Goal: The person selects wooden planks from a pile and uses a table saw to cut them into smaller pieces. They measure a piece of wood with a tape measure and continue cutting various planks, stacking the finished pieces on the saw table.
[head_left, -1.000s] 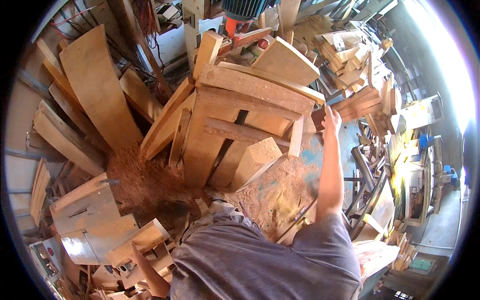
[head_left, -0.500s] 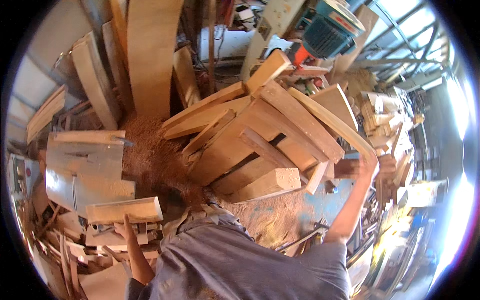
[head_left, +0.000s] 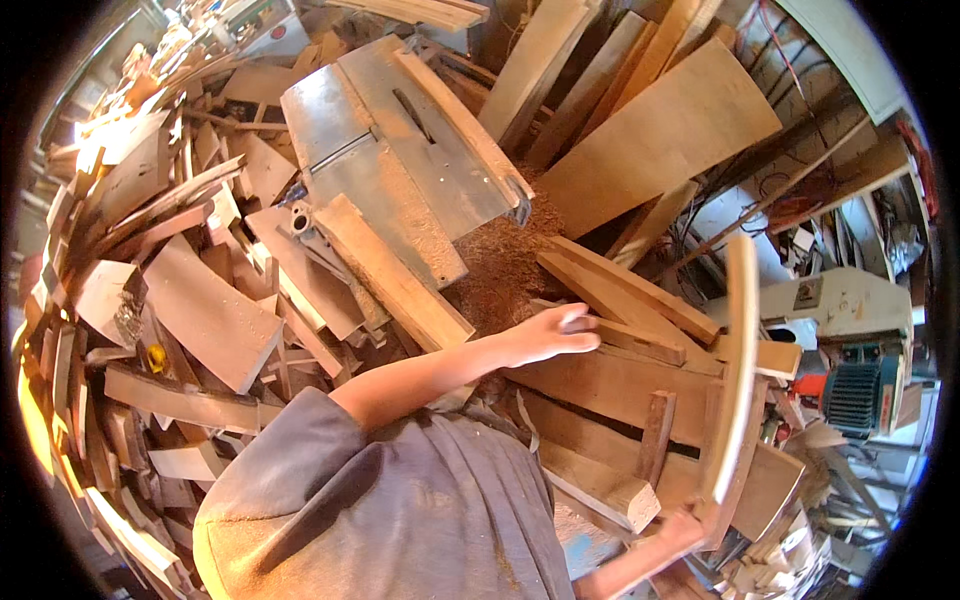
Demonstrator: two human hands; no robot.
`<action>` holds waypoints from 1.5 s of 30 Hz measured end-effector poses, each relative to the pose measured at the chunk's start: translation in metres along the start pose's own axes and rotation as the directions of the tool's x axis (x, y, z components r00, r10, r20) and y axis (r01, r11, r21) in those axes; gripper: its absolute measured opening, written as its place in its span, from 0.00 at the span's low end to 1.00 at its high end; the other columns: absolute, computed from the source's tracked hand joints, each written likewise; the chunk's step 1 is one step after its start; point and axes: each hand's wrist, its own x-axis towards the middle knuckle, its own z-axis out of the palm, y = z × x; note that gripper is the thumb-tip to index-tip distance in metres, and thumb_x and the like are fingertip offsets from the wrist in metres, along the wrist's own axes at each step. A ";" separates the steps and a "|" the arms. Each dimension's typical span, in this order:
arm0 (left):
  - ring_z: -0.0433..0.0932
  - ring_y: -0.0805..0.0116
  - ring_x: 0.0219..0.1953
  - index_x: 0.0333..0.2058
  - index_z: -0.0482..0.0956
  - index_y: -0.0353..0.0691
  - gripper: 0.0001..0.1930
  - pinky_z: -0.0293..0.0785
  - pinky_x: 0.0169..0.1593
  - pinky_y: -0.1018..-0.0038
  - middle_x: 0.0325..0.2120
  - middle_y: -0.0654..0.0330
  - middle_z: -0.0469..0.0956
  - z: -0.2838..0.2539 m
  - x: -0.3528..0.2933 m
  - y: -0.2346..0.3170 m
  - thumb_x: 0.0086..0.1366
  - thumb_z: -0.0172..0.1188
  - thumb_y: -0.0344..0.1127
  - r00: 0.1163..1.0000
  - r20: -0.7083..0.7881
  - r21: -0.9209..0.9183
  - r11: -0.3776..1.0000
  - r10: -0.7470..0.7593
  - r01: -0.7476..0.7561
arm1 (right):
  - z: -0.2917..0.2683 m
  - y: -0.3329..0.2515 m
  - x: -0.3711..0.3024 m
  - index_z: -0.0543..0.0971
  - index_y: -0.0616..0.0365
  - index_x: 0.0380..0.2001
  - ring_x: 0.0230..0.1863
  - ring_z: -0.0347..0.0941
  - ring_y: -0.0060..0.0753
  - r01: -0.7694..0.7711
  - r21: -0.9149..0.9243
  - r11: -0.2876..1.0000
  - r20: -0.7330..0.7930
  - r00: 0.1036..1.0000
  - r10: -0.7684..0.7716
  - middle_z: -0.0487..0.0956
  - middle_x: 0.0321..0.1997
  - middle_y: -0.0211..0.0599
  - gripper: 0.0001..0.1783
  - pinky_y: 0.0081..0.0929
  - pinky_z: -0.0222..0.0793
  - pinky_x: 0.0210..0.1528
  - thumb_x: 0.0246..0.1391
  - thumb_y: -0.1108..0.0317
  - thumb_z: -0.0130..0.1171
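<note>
Both arms outstretched over timber (head_left: pixel 640 390)

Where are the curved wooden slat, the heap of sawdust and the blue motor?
curved wooden slat (head_left: pixel 741 360), head view, middle of its length.
heap of sawdust (head_left: pixel 500 265), head view, centre of the heap.
blue motor (head_left: pixel 853 395), head view, ribbed body.

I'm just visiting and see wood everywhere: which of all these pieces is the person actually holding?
The long, pale, slightly curved strip standing upright at right. The right hand grips its lower end. The left hand is spread open over the flat boards, gripping nothing.
</note>
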 end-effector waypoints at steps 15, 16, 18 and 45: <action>0.79 0.65 0.38 0.55 0.68 0.34 0.34 0.81 0.44 0.59 0.44 0.57 0.73 -0.143 0.074 -0.020 0.65 0.67 0.56 0.777 -0.543 -0.440 0.896 -0.319 0.061 | 0.214 0.234 -0.125 0.66 0.61 0.63 0.37 0.78 0.32 -0.422 -0.606 0.674 0.358 0.612 0.705 0.73 0.51 0.39 0.27 0.33 0.81 0.36 0.67 0.63 0.58; 0.79 0.65 0.37 0.54 0.69 0.35 0.33 0.81 0.43 0.59 0.44 0.57 0.73 -0.153 0.080 -0.019 0.65 0.67 0.56 0.753 -0.561 -0.444 0.893 -0.344 0.078 | 0.227 0.236 -0.125 0.66 0.62 0.64 0.37 0.78 0.31 -0.366 -0.648 0.668 0.343 0.643 0.685 0.73 0.50 0.38 0.27 0.32 0.80 0.36 0.67 0.63 0.58; 0.79 0.65 0.36 0.54 0.70 0.36 0.32 0.80 0.42 0.58 0.42 0.57 0.73 -0.181 0.098 -0.035 0.65 0.68 0.56 0.711 -0.601 -0.415 0.903 -0.365 0.113 | 0.258 0.237 -0.128 0.67 0.62 0.64 0.37 0.78 0.29 -0.247 -0.724 0.644 0.329 0.697 0.637 0.74 0.49 0.38 0.26 0.29 0.80 0.35 0.67 0.63 0.57; 0.80 0.59 0.50 0.57 0.68 0.27 0.31 0.77 0.53 0.65 0.51 0.47 0.77 -0.216 0.109 -0.066 0.57 0.71 0.28 0.627 -0.768 -0.190 0.981 -0.131 -0.029 | 0.311 0.282 -0.083 0.77 0.58 0.53 0.30 0.75 0.26 -0.414 -0.751 0.515 0.235 0.561 0.794 0.77 0.36 0.32 0.16 0.28 0.80 0.30 0.69 0.59 0.57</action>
